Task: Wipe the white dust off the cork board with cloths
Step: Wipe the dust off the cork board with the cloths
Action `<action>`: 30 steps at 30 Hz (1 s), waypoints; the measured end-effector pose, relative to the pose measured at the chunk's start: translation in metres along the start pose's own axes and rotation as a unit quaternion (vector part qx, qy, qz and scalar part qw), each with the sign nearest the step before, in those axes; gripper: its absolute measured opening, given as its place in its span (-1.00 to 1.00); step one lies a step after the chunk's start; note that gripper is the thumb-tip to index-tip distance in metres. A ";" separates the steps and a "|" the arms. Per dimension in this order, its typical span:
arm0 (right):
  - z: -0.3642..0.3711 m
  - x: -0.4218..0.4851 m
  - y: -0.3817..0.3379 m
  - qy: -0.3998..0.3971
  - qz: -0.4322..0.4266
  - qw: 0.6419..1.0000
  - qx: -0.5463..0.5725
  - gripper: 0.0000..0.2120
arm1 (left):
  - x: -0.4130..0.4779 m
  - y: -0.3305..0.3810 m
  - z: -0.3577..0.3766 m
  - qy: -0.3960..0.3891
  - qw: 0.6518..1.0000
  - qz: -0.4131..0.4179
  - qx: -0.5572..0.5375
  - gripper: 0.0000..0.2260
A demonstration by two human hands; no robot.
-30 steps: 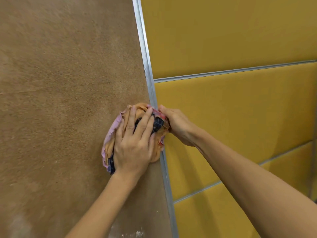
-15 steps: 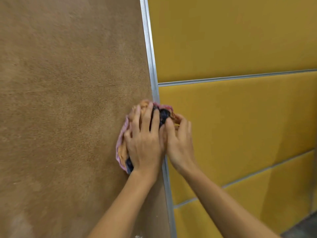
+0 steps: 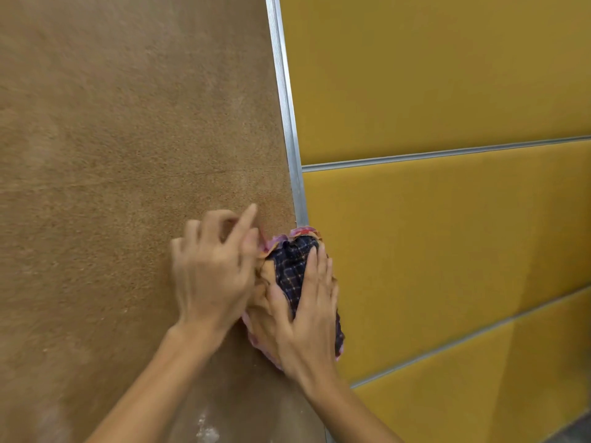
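A bunch of cloths (image 3: 291,266) is pressed against the right edge of the brown cork board (image 3: 112,155). Pink, tan and dark checked cloth can be seen in the bunch. Part of it lies over the thin silver strip (image 3: 287,116) that runs down the side of the board, and it reaches a little onto the yellow wall panels (image 3: 447,251).

The right hand (image 3: 308,314) is laid flat on the cloths. Its fingers (image 3: 311,266) are held straight and pushed down on the dark checked part, and the thumb is pressed on the tan part.

The left hand (image 3: 214,273) is seen just to the left of the cloths, over the bare cork. It is blurred. Its fingers (image 3: 246,222) are partly bent and one is stuck out straight. Whether the pink edge of the cloths is pinched by this hand cannot be told.

Some white dust (image 3: 204,426) is seen low on the board, below both hands.
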State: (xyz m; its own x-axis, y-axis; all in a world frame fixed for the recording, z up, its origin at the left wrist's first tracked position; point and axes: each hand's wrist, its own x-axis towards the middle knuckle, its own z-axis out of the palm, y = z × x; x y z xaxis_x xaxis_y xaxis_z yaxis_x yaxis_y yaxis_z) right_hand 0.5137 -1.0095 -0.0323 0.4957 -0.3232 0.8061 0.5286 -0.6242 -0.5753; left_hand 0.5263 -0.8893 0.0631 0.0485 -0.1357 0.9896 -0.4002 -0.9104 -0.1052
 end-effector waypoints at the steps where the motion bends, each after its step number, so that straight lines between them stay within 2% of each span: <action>1: 0.002 0.007 0.004 0.001 -0.018 0.999 -0.029 -0.22 | -0.001 -0.014 -0.006 0.023 0.999 -0.014 0.019 -0.66; 3: 0.004 0.022 0.009 0.013 -0.056 0.997 -0.058 -0.21 | -0.009 -0.035 -0.011 0.039 0.998 -0.023 0.050 -0.65; 6: 0.005 0.050 0.006 0.029 -0.089 0.992 -0.081 -0.28 | -0.028 -0.052 -0.006 0.023 0.996 0.011 0.087 -0.61; 11: -0.003 0.109 -0.030 0.056 -0.102 0.987 -0.112 -0.36 | -0.037 -0.060 0.002 0.025 0.995 0.031 0.097 -0.57; 14: -0.002 0.099 -0.028 0.085 -0.092 0.981 -0.151 -0.37 | -0.039 -0.060 0.003 0.024 0.995 0.029 0.091 -0.56; 20: 0.004 0.031 0.005 0.056 -0.058 0.984 -0.162 -0.36 | -0.042 -0.060 0.004 0.020 0.995 0.021 0.096 -0.53; 24: -0.007 0.063 -0.014 0.063 -0.094 0.977 -0.183 -0.38 | -0.042 -0.059 0.004 0.014 0.995 0.022 0.098 -0.53; 30: -0.008 0.095 -0.034 0.127 -0.104 0.969 -0.186 -0.48 | -0.044 -0.061 0.005 0.015 0.995 0.022 0.097 -0.53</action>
State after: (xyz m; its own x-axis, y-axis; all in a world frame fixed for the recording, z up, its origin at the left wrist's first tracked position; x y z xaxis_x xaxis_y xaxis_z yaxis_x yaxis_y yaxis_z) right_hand 0.5373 -1.0241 0.0648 0.1952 -0.2977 0.9345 0.2907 -0.8924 -0.3450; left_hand 0.5535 -0.8298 0.0250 0.0055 -0.1684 0.9857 -0.2172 -0.9624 -0.1632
